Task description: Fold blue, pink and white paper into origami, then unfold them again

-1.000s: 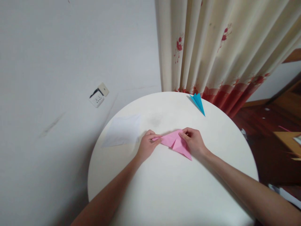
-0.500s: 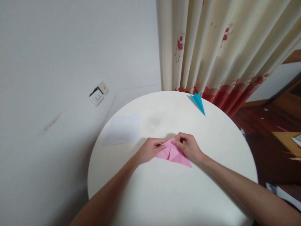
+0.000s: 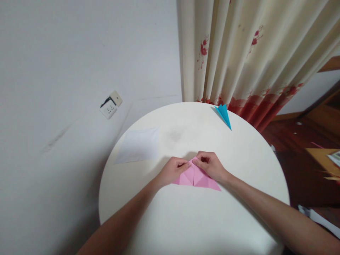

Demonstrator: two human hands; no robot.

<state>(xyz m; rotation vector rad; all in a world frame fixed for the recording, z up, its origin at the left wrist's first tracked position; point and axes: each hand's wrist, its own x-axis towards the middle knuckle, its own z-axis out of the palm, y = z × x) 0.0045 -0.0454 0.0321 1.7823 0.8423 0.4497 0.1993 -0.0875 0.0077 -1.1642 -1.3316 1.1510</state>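
Head view: at frame centre, left hand (image 3: 172, 170) and right hand (image 3: 211, 166) each pinch the pink folded paper (image 3: 195, 177), grip closed on its top point, flat on the white bench (image 3: 186, 219).

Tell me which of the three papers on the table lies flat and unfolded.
The white sheet, left of the hands. The pink paper and blue paper are folded.

2 bare forearms enter from bottom edge, no sleeves in view, no watch, bracelet or rings seen. Left hand (image 3: 174, 170) and right hand (image 3: 211, 166): ungloved, fingers slim, nails short and unpainted as far as visible. Forearms smooth, no markings or tattoos visible.
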